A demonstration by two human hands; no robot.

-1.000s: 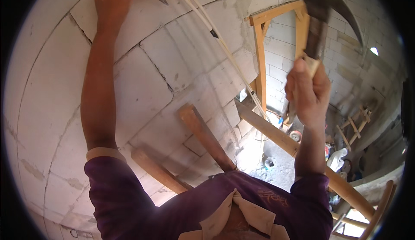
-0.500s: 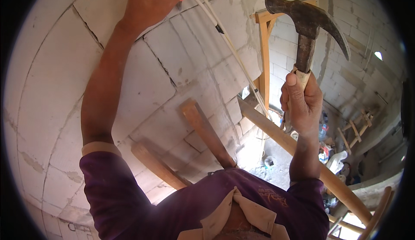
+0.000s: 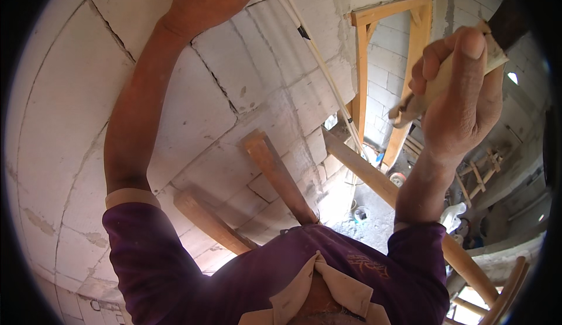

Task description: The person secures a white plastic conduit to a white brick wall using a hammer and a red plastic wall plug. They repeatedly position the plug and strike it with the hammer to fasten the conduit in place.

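At the top edge, my left hand (image 3: 205, 0) is closed by the pale block wall (image 3: 170, 108), its fingertips cut off, with a sliver of the orange-handled pointed tool showing. A pair of white cables (image 3: 316, 53) with dark tape bands runs down the wall beside it. My right hand (image 3: 459, 94) is raised on the right, wrapped around the pale, worn grip of a hammer (image 3: 436, 79). The dark metal hammer head (image 3: 506, 21) is tilted toward the upper right and partly lost in the dark rim of the view.
A timber door frame (image 3: 363, 56) stands beyond. Two wooden beams (image 3: 278, 173) (image 3: 208, 217) project below me, and a long pole (image 3: 366, 170) crosses diagonally. On the floor (image 3: 369, 219) lie buckets (image 3: 360, 214) and clutter; a wooden ladder-like frame (image 3: 480, 179) is at the right.
My right hand has swung up and rightward, tilting the hammer head away. My left hand moved right along the wall over the last second, its tool now mostly out of view.
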